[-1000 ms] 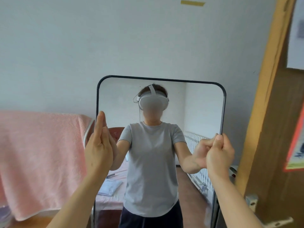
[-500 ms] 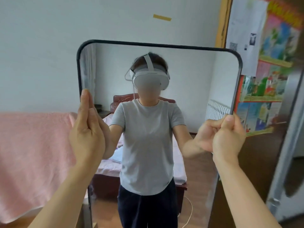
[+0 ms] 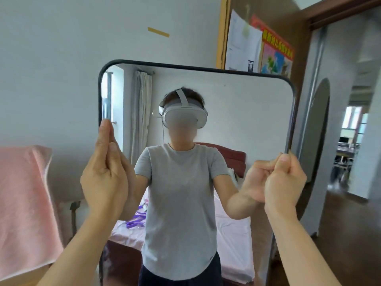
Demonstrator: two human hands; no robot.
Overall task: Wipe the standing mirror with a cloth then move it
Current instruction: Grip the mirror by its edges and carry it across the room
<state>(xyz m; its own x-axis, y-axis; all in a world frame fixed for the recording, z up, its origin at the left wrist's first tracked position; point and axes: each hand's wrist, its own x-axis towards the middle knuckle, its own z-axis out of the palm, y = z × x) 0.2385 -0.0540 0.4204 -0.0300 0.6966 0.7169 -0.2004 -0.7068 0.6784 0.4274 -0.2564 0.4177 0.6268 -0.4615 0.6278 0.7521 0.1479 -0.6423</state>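
Mirror (image 3: 237, 112): rigid, breakable, probably heavy; best held by its side edges.
Left hand (image 3: 104, 176): flat against the edge.
Right hand (image 3: 285, 182): fist round the edge.

White wall (image 3: 61, 58) is filling everything left of the brown door (image 3: 284, 17). Yellow tape strip (image 3: 158, 32) is sticking up-left of door, pink towel (image 3: 22, 203) hanging far lower-left. Paper sheet (image 3: 243, 42) and poster (image 3: 276, 56) are hanging on door. Daylight is coming through doorway (image 3: 354, 100) right of it.

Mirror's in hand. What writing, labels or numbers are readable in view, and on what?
Nothing can be quoted.
poster on the door: yellow characters on a red banner, too blurred to read.
white sheet beside it: print too small to read.
mirror: no label visible.
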